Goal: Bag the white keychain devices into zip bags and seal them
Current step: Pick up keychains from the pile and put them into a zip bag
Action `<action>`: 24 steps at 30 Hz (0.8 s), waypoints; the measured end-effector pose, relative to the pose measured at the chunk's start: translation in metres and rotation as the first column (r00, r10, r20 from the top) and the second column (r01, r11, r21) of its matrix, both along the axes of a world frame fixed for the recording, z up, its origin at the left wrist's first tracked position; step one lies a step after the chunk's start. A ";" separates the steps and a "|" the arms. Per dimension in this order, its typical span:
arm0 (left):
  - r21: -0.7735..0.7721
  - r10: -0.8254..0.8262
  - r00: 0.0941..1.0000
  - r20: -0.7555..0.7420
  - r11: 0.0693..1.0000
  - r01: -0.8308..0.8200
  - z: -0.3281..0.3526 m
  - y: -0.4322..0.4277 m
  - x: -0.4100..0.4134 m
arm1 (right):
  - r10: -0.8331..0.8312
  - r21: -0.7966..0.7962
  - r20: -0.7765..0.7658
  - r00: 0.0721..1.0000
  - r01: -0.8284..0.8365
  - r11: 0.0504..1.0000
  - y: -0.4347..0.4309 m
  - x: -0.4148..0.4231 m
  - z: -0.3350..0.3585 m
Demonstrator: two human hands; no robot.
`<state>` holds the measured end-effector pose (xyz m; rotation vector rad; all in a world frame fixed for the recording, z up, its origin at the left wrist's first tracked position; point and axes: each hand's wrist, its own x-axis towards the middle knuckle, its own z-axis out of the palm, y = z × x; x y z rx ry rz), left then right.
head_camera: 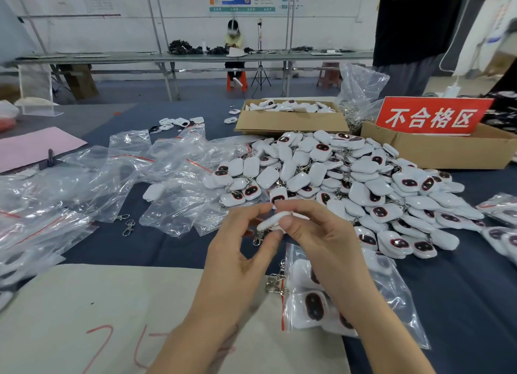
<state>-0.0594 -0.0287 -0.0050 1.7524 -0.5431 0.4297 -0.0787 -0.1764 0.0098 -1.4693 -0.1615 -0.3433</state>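
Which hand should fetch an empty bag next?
Left, probably: the left hand is nearer the empty bags, and the right hand also pinches the device, so can keep it.

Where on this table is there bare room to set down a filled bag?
Bare: the beige sheet left of the left hand, and the dark blue cloth right of the filled clear zip bag, this side of the heap of white keychain devices. Crowded: the loose empty clear bags at left and the heap itself.
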 end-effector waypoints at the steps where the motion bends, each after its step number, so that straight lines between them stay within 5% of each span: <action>1: 0.010 -0.017 1.000 0.005 1.000 0.017 0.000 0.000 -0.001 | 0.003 0.008 0.006 1.000 -0.003 1.000 0.001 -0.001 0.001; 9: -0.298 -0.141 0.980 -0.139 0.950 0.094 0.006 -0.003 -0.003 | -0.012 -0.011 0.070 0.997 0.013 1.000 0.003 0.001 0.000; 24: -0.351 -0.184 0.964 -0.192 0.930 0.108 0.008 -0.006 -0.006 | -0.111 -0.153 0.174 0.978 0.138 0.979 0.005 0.003 -0.008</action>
